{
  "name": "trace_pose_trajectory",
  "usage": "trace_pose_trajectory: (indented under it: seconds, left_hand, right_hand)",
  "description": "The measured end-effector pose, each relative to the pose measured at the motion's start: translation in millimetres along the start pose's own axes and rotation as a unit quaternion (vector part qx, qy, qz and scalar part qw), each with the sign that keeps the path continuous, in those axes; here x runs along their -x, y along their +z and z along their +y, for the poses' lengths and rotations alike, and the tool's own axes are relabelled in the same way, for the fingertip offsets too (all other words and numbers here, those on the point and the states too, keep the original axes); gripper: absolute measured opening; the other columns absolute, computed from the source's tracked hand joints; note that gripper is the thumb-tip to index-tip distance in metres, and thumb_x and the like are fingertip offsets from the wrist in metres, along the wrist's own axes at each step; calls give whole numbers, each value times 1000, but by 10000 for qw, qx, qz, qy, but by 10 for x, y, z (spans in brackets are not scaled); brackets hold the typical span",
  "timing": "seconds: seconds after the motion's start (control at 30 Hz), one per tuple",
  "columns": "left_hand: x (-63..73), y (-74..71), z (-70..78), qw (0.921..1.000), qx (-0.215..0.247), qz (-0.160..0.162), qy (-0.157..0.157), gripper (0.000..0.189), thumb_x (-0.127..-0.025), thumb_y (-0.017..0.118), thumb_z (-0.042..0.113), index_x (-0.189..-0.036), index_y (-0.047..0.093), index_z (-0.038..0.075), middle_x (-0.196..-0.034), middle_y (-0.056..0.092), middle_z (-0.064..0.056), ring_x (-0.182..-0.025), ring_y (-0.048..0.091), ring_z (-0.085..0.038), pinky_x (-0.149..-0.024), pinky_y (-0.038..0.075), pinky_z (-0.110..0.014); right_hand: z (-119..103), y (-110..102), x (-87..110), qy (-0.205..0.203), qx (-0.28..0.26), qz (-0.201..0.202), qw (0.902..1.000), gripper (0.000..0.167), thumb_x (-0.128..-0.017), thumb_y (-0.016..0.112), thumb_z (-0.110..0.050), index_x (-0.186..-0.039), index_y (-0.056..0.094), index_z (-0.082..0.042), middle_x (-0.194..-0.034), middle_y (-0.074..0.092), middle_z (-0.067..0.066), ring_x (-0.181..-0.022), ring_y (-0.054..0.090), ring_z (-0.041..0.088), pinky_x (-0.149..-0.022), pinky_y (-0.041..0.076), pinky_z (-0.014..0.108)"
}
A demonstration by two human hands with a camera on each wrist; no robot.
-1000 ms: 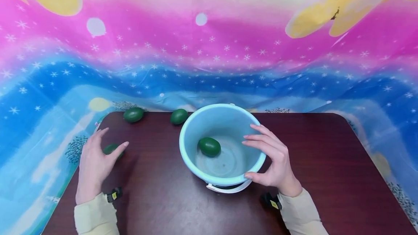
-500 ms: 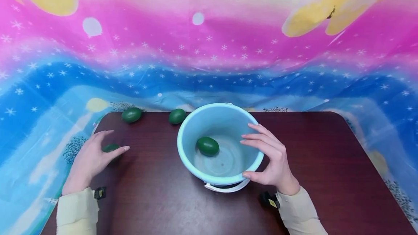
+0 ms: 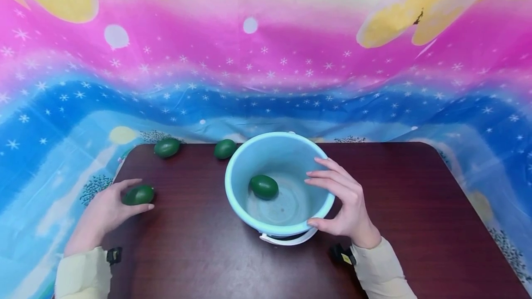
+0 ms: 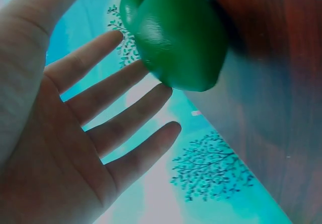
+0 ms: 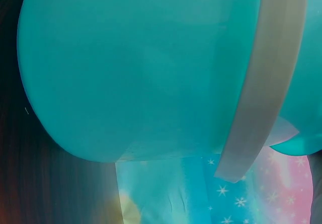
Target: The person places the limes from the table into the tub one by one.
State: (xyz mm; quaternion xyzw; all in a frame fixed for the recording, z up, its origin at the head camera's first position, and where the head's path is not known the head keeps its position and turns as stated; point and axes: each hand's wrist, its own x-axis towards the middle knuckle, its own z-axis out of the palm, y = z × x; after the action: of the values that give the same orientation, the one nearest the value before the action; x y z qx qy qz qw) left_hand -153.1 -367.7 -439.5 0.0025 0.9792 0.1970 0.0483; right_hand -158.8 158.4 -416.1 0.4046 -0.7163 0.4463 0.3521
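Flanking grn fruit [image 3: 140,195], L hand [image 3: 101,214] wide either side; R hand [image 3: 349,204] holds bucket [image 3: 277,230]

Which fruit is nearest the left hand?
The fruit between the thumb and fingers of the left hand; two others lie at the far edge of the table, one inside the bucket.

A cream, creased fabric sleeve [image 3: 83,273] covers the left arm, another [image 3: 380,269] the right; a small, boxy black wrist device [image 3: 114,255] sits at left, its right twin [image 3: 341,254] bearing a yellow label [image 3: 346,258].
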Motion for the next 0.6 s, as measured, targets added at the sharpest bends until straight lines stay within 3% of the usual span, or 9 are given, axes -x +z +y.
trace_pose_trajectory:
  seconds: [0.23,0.6]
  left_hand:
    - [29,71,-80,10000,23,65,3,77,-80,87,40,-139,58,2,-120,64,-28,-102,61,-47,-77,50,-63]
    - [8,266,-130,9978,211,631,-27,75,-82,86,31,-142,54,2,-129,57,-33,-106,58,-51,-77,50,-65]
  right_hand:
    - [1,-5,3,5,-10,-6,10000,66,-84,72,-63,-103,77,0,-104,73,14,-117,60,43,-110,41,48]
    - [7,-10,11,2,-74,16,10000,64,-84,73,-62,-105,77,-1,-104,73,14,-119,60,41,-110,41,48]
